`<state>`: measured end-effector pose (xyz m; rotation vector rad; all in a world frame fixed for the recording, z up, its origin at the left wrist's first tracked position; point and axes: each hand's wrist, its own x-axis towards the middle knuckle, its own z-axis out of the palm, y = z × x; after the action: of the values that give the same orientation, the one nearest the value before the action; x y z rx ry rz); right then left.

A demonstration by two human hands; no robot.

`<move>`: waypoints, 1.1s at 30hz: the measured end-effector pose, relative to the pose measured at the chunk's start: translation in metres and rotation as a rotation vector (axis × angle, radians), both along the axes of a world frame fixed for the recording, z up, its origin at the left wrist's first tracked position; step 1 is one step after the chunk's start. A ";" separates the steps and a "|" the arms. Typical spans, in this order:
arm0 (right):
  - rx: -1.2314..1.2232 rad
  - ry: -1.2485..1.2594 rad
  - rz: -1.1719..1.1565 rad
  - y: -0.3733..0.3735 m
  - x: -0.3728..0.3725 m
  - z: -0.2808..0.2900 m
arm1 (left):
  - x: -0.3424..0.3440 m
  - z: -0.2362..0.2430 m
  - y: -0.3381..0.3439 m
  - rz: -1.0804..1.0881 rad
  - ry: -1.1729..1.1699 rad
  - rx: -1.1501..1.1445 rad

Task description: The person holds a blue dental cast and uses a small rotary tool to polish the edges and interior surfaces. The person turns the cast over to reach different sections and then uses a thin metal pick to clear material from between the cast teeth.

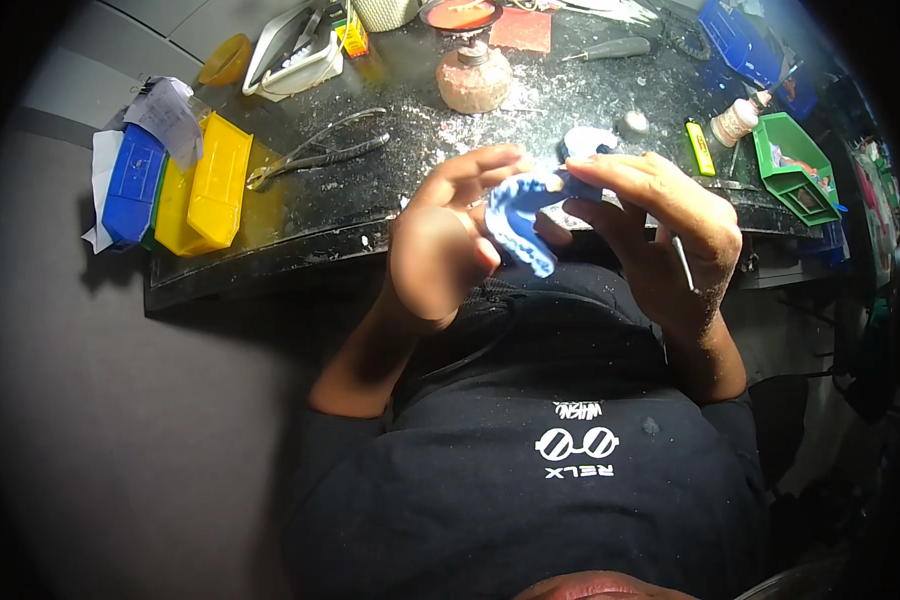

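Black and dusted with white powder, the worktop [570,110] stretches across the upper part of the view, its front edge just beyond the person's hands. At its left end stand yellow bins [205,185] and a blue bin [132,185], side by side and touching, with crumpled paper on top of them. A green bin [795,170] sits at the right end. Metal pliers [315,152] lie flat between the yellow bins and the middle of the worktop, and a dusty round burner [473,78] stands farther back, near a white tray [295,55].

Both hands are raised in front of the person's dark shirt, close together. The left hand [440,245] is curled, with thumb and fingers closed on the left side of a blue dental mould [520,215]. The right hand [655,235] pinches the mould's upper right part between its fingertips, and a thin metal tool [682,262] is tucked against its palm. The mould is held in the air between the two hands, just in front of the worktop's edge.
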<state>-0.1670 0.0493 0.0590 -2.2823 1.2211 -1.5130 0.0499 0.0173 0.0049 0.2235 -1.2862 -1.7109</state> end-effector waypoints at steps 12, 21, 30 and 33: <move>0.145 -0.127 0.165 -0.031 -0.019 0.016 | 0.010 -0.003 -0.013 0.347 -0.151 -0.195; 0.238 -0.144 0.015 -0.085 -0.043 0.026 | 0.027 0.003 -0.039 0.683 -0.347 -0.456; 0.101 0.043 0.239 -0.079 -0.016 0.025 | 0.025 0.020 -0.023 0.525 -0.224 -0.156; -0.005 0.181 0.284 -0.069 0.003 0.030 | 0.023 0.028 -0.011 0.442 -0.206 -0.099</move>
<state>-0.1636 -0.0194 0.0893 -2.5115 0.8807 -1.2355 0.0725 0.0060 0.0331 0.5919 -1.3472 -1.2682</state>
